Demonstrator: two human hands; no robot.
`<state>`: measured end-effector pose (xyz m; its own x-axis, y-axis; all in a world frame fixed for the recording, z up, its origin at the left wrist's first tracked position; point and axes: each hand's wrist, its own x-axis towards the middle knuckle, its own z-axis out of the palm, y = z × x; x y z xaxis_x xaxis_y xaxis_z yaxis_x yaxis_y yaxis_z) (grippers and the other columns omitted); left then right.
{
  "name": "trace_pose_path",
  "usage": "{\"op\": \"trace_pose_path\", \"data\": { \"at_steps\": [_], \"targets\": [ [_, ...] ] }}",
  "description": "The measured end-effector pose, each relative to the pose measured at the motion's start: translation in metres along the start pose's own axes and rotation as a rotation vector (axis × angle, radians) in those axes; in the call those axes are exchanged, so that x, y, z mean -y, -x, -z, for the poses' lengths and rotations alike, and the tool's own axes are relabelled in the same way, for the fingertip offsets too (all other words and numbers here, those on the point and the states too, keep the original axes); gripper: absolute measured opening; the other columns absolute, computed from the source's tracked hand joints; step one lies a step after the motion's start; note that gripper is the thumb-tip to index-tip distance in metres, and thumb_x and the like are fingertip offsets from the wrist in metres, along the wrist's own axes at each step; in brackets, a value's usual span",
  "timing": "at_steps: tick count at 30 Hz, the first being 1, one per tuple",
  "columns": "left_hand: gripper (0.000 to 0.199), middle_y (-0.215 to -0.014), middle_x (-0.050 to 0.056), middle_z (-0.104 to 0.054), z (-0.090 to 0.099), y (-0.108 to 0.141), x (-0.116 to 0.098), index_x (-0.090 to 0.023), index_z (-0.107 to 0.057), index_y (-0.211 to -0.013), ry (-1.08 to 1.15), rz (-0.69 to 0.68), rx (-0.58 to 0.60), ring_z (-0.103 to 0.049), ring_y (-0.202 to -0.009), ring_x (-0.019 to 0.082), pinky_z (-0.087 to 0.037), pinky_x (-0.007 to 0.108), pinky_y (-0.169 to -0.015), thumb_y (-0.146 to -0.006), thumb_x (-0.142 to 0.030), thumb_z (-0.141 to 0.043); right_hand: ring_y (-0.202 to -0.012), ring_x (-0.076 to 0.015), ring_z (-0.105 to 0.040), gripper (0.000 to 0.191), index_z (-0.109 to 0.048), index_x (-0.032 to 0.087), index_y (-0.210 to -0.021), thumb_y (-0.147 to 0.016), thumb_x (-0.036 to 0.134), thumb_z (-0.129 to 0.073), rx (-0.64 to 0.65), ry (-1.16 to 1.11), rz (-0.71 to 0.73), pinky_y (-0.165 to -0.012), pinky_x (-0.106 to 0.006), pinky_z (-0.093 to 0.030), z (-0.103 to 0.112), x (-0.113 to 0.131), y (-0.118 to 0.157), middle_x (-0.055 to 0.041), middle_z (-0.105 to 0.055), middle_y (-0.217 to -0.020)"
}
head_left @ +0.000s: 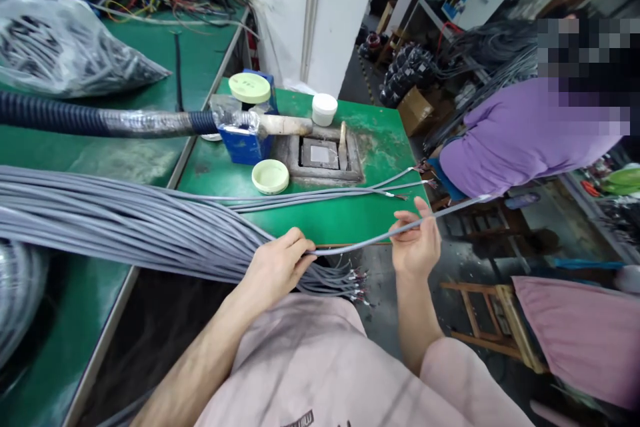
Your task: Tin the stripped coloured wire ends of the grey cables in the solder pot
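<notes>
A single grey cable [361, 243] runs from the big bundle of grey cables [125, 220] out to the right, past the bench edge. My left hand [281, 260] pinches this cable where it leaves the bundle. Further along, my right hand [416, 240] has the same cable between thumb and fingers, its other fingers raised. Stripped ends [359, 283] of the bundle, with small coloured wires, hang over the bench edge by my lap. Several separate cables [320, 196] lie on the green bench behind my hands, their ends stripped too.
A square metal pot [320, 155] is set in the bench, beside a flexible duct hose [160, 123] over a blue box [245, 145]. Around it are a pale green lid [271, 177] and a white tub [325, 109]. A person in purple [540, 127] is at right, near a wooden stool [493, 323].
</notes>
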<state>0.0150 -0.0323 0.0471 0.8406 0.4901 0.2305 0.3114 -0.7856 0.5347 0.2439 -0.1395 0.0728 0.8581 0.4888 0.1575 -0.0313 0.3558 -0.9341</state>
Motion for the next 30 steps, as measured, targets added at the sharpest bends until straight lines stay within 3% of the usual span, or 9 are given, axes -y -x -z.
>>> {"op": "trace_pose_path", "data": {
  "at_steps": [4, 7, 9, 12, 15, 19, 22, 26, 30],
  "targets": [
    [0.018, -0.091, 0.002, -0.06, 0.002, 0.009, 0.004, -0.02, -0.062, -0.097, 0.214, 0.052, 0.073, -0.058, -0.068, 0.01, -0.047, 0.023, -0.064, -0.093, -0.032, -0.049, -0.037, -0.0107, -0.044, 0.04, -0.06, 0.018, -0.12, -0.092, 0.042, -0.044, 0.137, 0.087, 0.165, -0.043, -0.024, -0.039, -0.007, 0.003, 0.013, 0.0045, -0.055, -0.044],
    [0.021, -0.088, 0.002, -0.061, 0.008, 0.009, 0.003, -0.02, -0.065, -0.102, 0.474, 0.117, 0.005, -0.055, -0.066, 0.01, -0.047, 0.023, -0.065, -0.091, -0.034, -0.054, -0.035, -0.0098, -0.039, 0.035, -0.064, 0.016, -0.115, -0.092, 0.037, -0.046, 0.401, 0.274, 0.096, -0.043, -0.024, -0.036, -0.009, -0.001, 0.03, 0.006, -0.048, -0.04],
    [0.025, -0.084, 0.003, -0.062, 0.011, 0.009, 0.001, -0.02, -0.066, -0.106, 0.656, 0.167, -0.091, -0.055, -0.067, 0.01, -0.046, 0.022, -0.063, -0.088, -0.035, -0.059, -0.039, -0.0095, -0.043, 0.032, -0.066, 0.018, -0.113, -0.093, 0.033, -0.046, 0.612, 0.451, 0.04, -0.045, -0.023, -0.037, -0.011, -0.005, 0.043, 0.0053, -0.052, -0.044],
    [0.026, -0.074, 0.002, -0.062, 0.009, 0.008, 0.001, -0.018, -0.071, -0.098, 0.906, 0.276, -0.229, -0.055, -0.064, 0.011, -0.045, 0.021, -0.057, -0.082, -0.037, -0.065, -0.049, -0.0095, -0.053, 0.03, -0.068, 0.019, -0.111, -0.091, 0.03, -0.048, 0.919, 0.63, 0.045, -0.051, -0.022, -0.041, -0.017, -0.012, 0.06, 0.0, -0.068, -0.067],
    [0.021, -0.064, 0.001, -0.062, 0.004, 0.01, 0.003, -0.016, -0.072, -0.077, 1.034, 0.431, -0.339, -0.053, -0.057, 0.01, -0.045, 0.021, -0.054, -0.075, -0.037, -0.071, -0.053, -0.0091, -0.054, 0.031, -0.068, 0.017, -0.111, -0.09, 0.028, -0.048, 1.092, 0.659, 0.02, -0.053, -0.021, -0.04, -0.023, -0.021, 0.073, -0.0029, -0.072, -0.08],
    [0.019, -0.061, 0.0, -0.064, 0.0, 0.011, 0.006, -0.017, -0.071, -0.069, 1.119, 0.584, -0.381, -0.053, -0.054, 0.009, -0.045, 0.02, -0.052, -0.067, -0.035, -0.076, -0.051, -0.0088, -0.05, 0.033, -0.067, 0.016, -0.111, -0.091, 0.031, -0.047, 1.149, 0.669, -0.016, -0.054, -0.021, -0.039, -0.027, -0.024, 0.081, -0.0022, -0.07, -0.076],
    [0.021, -0.059, 0.0, -0.063, 0.0, 0.011, 0.006, -0.016, -0.071, -0.066, 1.195, 0.618, -0.37, -0.051, -0.053, 0.009, -0.044, 0.019, -0.052, -0.065, -0.035, -0.077, -0.052, -0.0096, -0.051, 0.032, -0.069, 0.016, -0.107, -0.091, 0.032, -0.047, 1.188, 0.665, -0.039, -0.055, -0.022, -0.039, -0.025, -0.021, 0.083, -0.0028, -0.068, -0.075],
    [0.031, -0.058, 0.001, -0.06, -0.007, 0.015, 0.006, -0.013, -0.073, -0.068, 1.347, 0.57, -0.23, -0.046, -0.049, 0.007, -0.038, 0.02, -0.048, -0.065, -0.043, -0.078, -0.042, -0.0089, -0.046, 0.035, -0.07, 0.016, -0.101, -0.092, 0.041, -0.047, 1.216, 0.506, -0.317, -0.048, -0.022, -0.037, -0.021, -0.028, 0.084, 0.0028, -0.057, -0.052],
    [0.039, -0.048, -0.002, -0.048, -0.019, 0.019, 0.0, -0.009, -0.072, -0.073, 1.551, 0.48, -0.056, -0.04, -0.045, 0.006, -0.032, 0.021, -0.046, -0.066, -0.048, -0.077, -0.038, -0.0089, -0.042, 0.045, -0.067, 0.016, -0.071, -0.092, 0.05, -0.045, 1.108, 0.28, -0.443, -0.045, -0.023, -0.034, -0.025, -0.044, 0.089, 0.0028, -0.051, -0.042]
  ]
}}
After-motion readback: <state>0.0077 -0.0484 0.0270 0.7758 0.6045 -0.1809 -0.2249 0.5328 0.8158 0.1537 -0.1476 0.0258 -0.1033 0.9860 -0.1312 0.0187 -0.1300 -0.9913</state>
